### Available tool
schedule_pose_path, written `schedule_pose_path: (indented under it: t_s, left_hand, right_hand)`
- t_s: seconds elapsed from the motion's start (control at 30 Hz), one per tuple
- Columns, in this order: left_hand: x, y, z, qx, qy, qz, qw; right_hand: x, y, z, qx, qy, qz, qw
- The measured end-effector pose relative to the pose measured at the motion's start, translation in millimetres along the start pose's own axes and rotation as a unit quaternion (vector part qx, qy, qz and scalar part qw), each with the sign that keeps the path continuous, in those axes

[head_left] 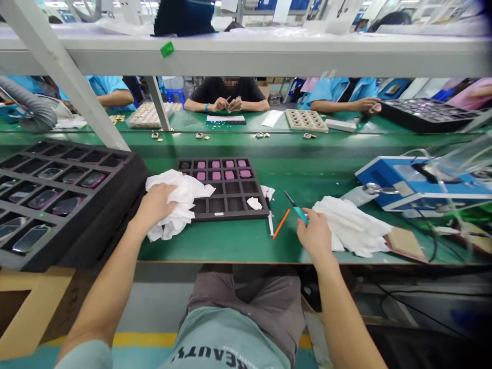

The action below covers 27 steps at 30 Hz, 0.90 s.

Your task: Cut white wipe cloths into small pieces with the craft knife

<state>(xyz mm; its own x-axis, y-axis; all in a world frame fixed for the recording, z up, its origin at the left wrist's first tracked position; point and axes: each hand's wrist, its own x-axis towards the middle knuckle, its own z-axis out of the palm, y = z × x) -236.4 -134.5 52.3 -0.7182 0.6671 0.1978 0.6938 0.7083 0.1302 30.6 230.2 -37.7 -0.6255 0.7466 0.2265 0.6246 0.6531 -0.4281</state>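
Ahead and to the left of the right hand (315, 233), the teal-handled tool (296, 208) projects from the fingertips, its long axis slanting forward and leftward, dark tip foremost. We record the thumb and fingers of that hand pinched together on its rear end, with no gap visible. Beyond the tip, on its left, lies the black foam tray (243, 214); we note the tip apart from the tray's right edge, its height over the green bench unclear. In the tray's near right compartment, left of the fingers, sits a white scrap (254, 203). Just left of the same fingers, an orange stick (282, 224) leans the opposite way to the tool. The left hand (156, 205) has its fingers curled into a bunched white cloth (180, 190), fingertips hidden, at the tray's left side. We judge the right hand nearer to the scrap, and the tip-to-tray direction the governing relation.
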Motion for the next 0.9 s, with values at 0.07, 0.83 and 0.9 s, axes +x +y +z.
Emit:
schedule_pose_path:
  t_s: [0.07,0.83,0.9]
  left_hand:
    - [4.3,-7.8,-10.0,-0.029,0.065,-0.003,0.997]
    - [27.1,15.2,-56.4,-0.321,0.302,-0.071,0.895]
    - [21.5,1.2,-50.0,-0.257,0.296,-0.1,0.915]
  right_hand:
    - [0.5,-2.6,4.3,-0.01,-0.007,0.001,1.0]
    - [3.3,-211.0,3.6,0.421,-0.054,-0.207,0.881]
    - [28.0,-193.5,-20.8,0.438,0.037,-0.189,0.878]
